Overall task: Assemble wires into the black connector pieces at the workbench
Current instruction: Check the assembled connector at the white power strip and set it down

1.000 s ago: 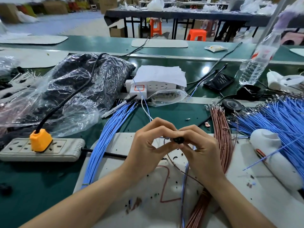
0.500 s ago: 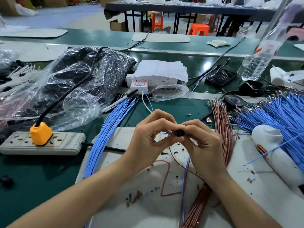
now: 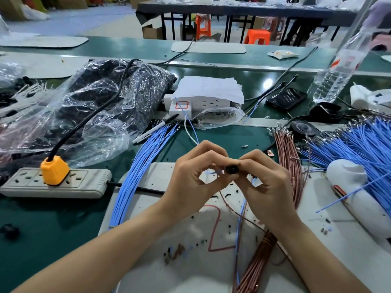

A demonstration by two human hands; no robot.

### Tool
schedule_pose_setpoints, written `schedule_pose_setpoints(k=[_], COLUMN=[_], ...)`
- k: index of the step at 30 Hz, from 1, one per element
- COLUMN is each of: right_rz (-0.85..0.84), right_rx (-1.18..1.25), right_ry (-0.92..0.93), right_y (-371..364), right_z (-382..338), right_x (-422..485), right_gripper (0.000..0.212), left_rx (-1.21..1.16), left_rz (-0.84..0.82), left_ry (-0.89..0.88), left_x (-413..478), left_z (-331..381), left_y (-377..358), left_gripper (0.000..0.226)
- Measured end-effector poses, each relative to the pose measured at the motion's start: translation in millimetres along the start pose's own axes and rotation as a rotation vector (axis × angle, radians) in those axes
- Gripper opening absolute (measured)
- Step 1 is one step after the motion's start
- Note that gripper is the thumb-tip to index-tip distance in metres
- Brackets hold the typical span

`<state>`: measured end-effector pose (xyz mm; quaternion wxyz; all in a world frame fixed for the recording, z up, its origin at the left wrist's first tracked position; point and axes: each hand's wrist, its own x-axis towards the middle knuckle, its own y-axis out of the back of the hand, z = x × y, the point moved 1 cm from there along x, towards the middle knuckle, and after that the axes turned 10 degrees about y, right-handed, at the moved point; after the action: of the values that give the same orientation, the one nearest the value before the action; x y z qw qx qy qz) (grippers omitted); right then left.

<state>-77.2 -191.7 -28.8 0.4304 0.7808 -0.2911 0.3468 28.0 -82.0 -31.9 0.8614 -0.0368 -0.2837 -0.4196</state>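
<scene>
A small round black connector piece (image 3: 232, 169) is pinched between the fingertips of my right hand (image 3: 266, 187), above the white mat (image 3: 152, 261). My left hand (image 3: 194, 182) meets it from the left, its fingertips pinching a thin blue wire (image 3: 211, 172) whose end points into the connector. A blue wire (image 3: 240, 220) and a thin brown wire (image 3: 243, 216) hang down from under my hands onto the mat.
A blue wire bundle (image 3: 137, 176) lies left of the mat, a pink-brown bundle (image 3: 289, 161) to the right, and a big blue pile (image 3: 364, 144) far right. A power strip with orange plug (image 3: 54, 170), plastic bag (image 3: 88, 106), white box (image 3: 203, 100), phone (image 3: 285, 98) and bottle (image 3: 338, 66) surround them.
Both hands have stayed together on the connector and risen slightly. The connector has turned so its round face shows toward me.
</scene>
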Motion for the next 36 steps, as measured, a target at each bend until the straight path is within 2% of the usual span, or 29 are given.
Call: schedule_pose_setpoints(k=[6,16,24,29,33,36], right_rz=[-0.068,-0.087,-0.019,0.012,-0.019,-0.042], right_rx=[-0.118,0.051,0.17,0.192,0.163,0.135], right_ry=[0.045,-0.035,-0.108,-0.132,-0.161,-0.169], right_y=[-1,-9,-13,-12,-13,-12], right_z=[3,3,-5,-8,-7,-3], right_x=[1,0,-5,-3,-2,-3], right_gripper=[0.008,0.018,0.012,0.013,0.011,0.009], left_rx=[0.022,0.004,0.011,0.012,-0.026,0.026], left_rz=[0.034,0.044,0.061,0.031,0.05,0.024], left_ry=[-0.004,0.04,0.052,0.039,0.112,0.085], left_x=[-2,-1,-2,-2,-1,0], left_z=[0,-1,1,3,-1,-4], left_y=[4,4,3,0,4,4], left_gripper=[0.013,0.015,0.013,0.016,0.016,0.018])
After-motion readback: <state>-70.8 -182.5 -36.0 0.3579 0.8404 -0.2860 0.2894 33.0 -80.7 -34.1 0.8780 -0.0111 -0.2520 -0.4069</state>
